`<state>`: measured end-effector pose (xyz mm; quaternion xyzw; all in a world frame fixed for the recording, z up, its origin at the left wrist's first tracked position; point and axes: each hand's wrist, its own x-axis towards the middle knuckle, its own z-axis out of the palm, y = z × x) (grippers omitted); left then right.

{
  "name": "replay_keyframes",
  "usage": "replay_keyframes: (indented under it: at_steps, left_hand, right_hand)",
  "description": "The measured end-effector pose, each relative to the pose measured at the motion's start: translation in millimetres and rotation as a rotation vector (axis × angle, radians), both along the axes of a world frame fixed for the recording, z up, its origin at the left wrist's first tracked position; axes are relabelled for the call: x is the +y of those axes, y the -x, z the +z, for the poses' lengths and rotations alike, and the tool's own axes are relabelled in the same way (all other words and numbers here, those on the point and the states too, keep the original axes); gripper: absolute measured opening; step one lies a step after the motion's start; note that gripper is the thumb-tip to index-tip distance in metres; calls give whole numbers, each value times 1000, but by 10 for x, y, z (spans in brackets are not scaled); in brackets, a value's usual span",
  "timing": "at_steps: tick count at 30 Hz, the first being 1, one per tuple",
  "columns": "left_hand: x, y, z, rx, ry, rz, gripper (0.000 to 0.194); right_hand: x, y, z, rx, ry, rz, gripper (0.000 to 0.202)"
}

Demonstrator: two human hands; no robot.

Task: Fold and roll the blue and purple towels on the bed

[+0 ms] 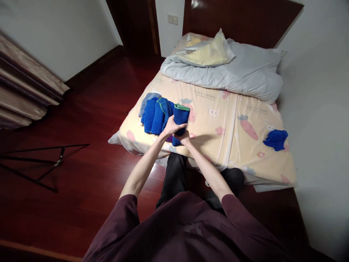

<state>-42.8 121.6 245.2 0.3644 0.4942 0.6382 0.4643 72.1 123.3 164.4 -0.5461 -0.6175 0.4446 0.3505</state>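
Note:
A rolled blue cloth with a green edge (181, 113) is held upright over the near left part of the bed. My left hand (172, 126) wraps round its left side, thumb across the front. Beneath it, my right hand (183, 138) grips the lower end, its fingers partly hidden. Just left of my hands lie several blue cloths (154, 115) side by side, one with green trim, and a greyish-blue cloth (147, 102) behind them. Far to the right on the bed is a crumpled blue cloth (276, 139).
The bed (209, 120) has a patterned yellow sheet, with a grey quilt (245, 69) and a pale yellow pillow (208, 52) towards the headboard. Black tripod legs (40, 159) stand on the floor at left, near a curtain (24, 87).

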Motion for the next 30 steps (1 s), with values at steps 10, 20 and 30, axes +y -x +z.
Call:
replay_keyframes:
  at_steps: [10,20,30]
  left_hand:
    - [-45,39,22,194,-58,-48,57]
    - [-225,125,18,129,-162,149,104]
    - [-1455,-399,-1262,1110,-111,-64,45]
  right_hand:
    - [-31,-3,37,45,-8,23,49]
    - [-13,-113,-71,58,-52,101,79]
    - [-562,-957,-1012,62,124,18,119]
